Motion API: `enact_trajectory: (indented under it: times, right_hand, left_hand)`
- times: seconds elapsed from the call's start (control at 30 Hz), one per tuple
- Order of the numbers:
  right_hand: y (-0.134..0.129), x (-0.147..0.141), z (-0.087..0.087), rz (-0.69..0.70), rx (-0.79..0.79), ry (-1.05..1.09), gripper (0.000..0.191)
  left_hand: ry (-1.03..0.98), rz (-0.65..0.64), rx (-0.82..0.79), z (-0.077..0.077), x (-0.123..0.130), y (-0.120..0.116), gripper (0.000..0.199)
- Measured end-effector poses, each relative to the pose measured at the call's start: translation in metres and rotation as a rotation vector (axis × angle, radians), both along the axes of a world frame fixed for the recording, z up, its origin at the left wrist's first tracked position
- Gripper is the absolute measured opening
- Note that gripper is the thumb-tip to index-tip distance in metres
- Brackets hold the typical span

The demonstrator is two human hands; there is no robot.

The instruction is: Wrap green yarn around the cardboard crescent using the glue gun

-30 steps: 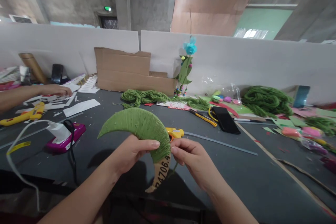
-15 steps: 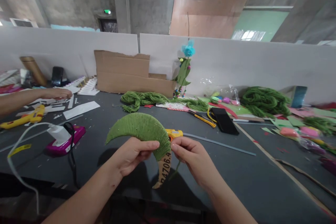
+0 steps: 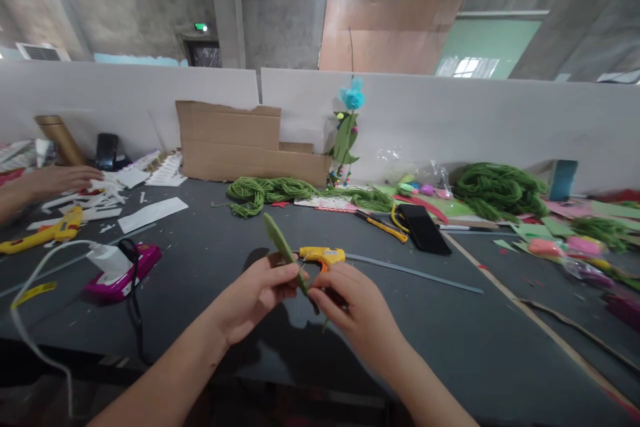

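A crescent-shaped cardboard piece [image 3: 281, 240] wound with green yarn is seen nearly edge-on above the table. My left hand [image 3: 260, 293] is closed around its middle, thumb on the near face. My right hand [image 3: 353, 297] pinches at the lower end, fingertips beside the edge; a short green yarn tail [image 3: 326, 325] hangs below them. Most of the strand is hidden by my fingers. Just behind my hands lies a yellow hot glue gun [image 3: 323, 255], partly covered by my right hand.
Green yarn bundles [image 3: 270, 192] lie before a cardboard sheet [image 3: 225, 140]. A black phone [image 3: 425, 228] and a yellow-handled cutter [image 3: 385, 227] lie to the right. At left are a magenta power strip [image 3: 125, 273], another glue gun [image 3: 63, 230] and another person's hand [image 3: 65, 179].
The crescent has turned from showing its broad face to nearly edge-on. My right hand has shifted slightly down and left. The other person's hand has moved left.
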State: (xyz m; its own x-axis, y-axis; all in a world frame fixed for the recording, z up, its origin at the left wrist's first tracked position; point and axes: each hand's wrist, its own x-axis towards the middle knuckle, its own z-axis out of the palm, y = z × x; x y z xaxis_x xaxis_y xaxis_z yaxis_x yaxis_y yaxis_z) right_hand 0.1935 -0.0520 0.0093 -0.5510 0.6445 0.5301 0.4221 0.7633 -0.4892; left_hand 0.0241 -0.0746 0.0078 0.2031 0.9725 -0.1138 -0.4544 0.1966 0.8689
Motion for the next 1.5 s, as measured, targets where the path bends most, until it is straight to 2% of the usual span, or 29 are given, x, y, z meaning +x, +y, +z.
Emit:
enact_trajectory:
  times: [0.07,0.13,0.3,0.43,0.6,0.8,0.9,1.23,1.4,1.5]
  right_hand:
    - [-0.002,-0.002,-0.001,0.035,0.126,-0.021,0.015]
    - [-0.004,-0.003,-0.001,0.068,0.187,-0.016,0.013]
    - [-0.006,-0.001,0.001,0.111,0.206,-0.006,0.008]
    - [-0.006,0.001,0.003,0.060,0.258,-0.016,0.009]
    - [-0.006,0.004,0.003,-0.072,0.232,-0.038,0.014]
    - [-0.006,0.002,0.005,-0.117,0.219,-0.028,0.015]
    - [-0.006,0.001,0.005,-0.110,0.232,-0.028,0.014]
    - [-0.003,0.003,0.000,-0.120,0.275,-0.060,0.013]
    - [-0.002,0.000,0.000,-0.132,0.265,-0.052,0.016]
    - [0.001,0.000,-0.002,-0.152,0.262,-0.043,0.014]
  left_hand:
    - [0.090,0.044,0.044,0.000,0.001,-0.002,0.024]
    - [0.125,0.054,0.067,0.000,0.001,-0.005,0.027]
    - [0.049,0.004,0.091,-0.001,0.000,-0.008,0.036]
    - [0.037,0.013,0.108,0.001,-0.001,-0.008,0.036]
    - [0.076,0.097,0.102,0.004,-0.002,-0.008,0.034]
    - [0.231,0.052,0.163,0.001,-0.006,-0.006,0.025]
    - [0.292,0.047,0.148,0.000,-0.009,-0.005,0.030]
    - [0.233,-0.027,0.152,0.006,-0.008,-0.006,0.040]
    - [0.209,0.073,0.134,0.003,0.000,-0.007,0.034]
    - [0.168,0.050,0.154,0.002,0.004,-0.007,0.037]
